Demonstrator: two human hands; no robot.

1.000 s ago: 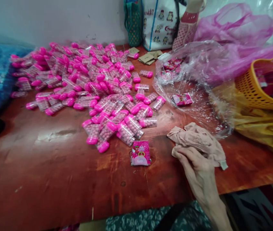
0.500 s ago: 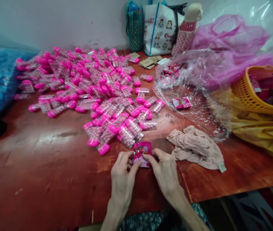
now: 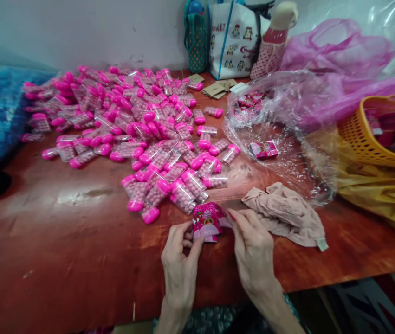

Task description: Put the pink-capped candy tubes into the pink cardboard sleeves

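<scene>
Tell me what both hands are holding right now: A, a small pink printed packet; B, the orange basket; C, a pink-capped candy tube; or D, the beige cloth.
A: the left hand and the right hand pinch a small pink printed packet between them, just in front of the pile of pink-capped tubes, while the beige cloth lies untouched beside the right hand.
</scene>
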